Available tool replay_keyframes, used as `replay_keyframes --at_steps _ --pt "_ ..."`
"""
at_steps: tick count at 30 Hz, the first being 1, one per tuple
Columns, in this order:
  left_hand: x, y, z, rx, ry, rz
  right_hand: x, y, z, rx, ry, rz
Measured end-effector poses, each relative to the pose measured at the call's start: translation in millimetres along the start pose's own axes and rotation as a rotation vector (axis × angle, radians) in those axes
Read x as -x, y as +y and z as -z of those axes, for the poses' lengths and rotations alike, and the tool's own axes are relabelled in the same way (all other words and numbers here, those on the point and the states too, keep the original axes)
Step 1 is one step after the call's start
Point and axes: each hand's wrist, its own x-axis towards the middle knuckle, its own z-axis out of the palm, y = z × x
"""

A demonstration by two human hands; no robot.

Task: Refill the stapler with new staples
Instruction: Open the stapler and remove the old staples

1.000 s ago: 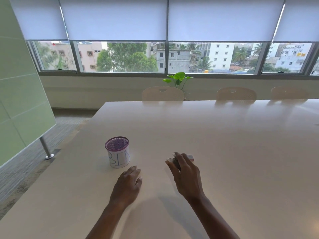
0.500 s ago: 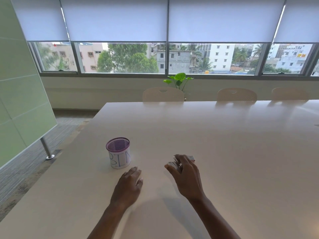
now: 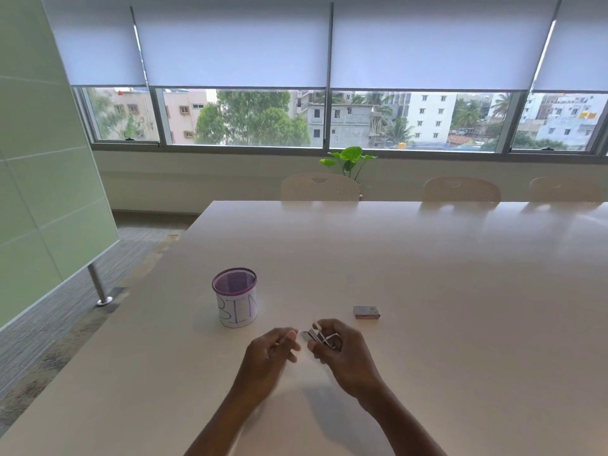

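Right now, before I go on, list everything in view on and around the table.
stapler: one, silver, in the right hand
small box: one, grey and red, lying beyond the stapler
mesh cup: one, purple with white wrap, standing left of the stapler
table: one, pale, under all three
chairs: three, cream, far side
plant: one, green, behind the chairs
left hand: one, blurred, fingers curled beside the stapler
right hand: one, grips the stapler

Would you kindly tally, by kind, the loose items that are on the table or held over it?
stapler, held in the right hand: 1
small box lying on the table: 1
mesh cup with a paper label reading BIN: 1
Total: 3
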Motion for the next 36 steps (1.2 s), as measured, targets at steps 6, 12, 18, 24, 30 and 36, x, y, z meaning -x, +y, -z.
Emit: replay_keyframes --at_steps 6,12,18,24,30,36 --pt "2.9 3.3 -3.2 0.186 -0.051 -0.013 2.5 -0.5 -3.4 0.113 0.017 0.117" --pt "2.7 2.9 -3.8 0.173 -0.037 -0.015 2.0 -2.8 -2.5 0.085 0.041 0.141" --pt "3.7 6.8 -4.9 0.244 -0.064 -0.002 3.7 -6.1 -4.3 0.077 0.058 0.15" --pt "3.9 8.1 -9.7 0.227 -0.076 0.009 3.7 -6.1 -5.4 0.099 0.054 0.156" --pt "4.8 11.7 -11.7 0.266 -0.064 0.004 2.9 -5.8 -9.1 0.088 0.051 0.157" --pt "5.3 12.7 -13.3 0.24 -0.06 -0.02 3.9 -6.9 -8.7 0.104 0.024 0.157"
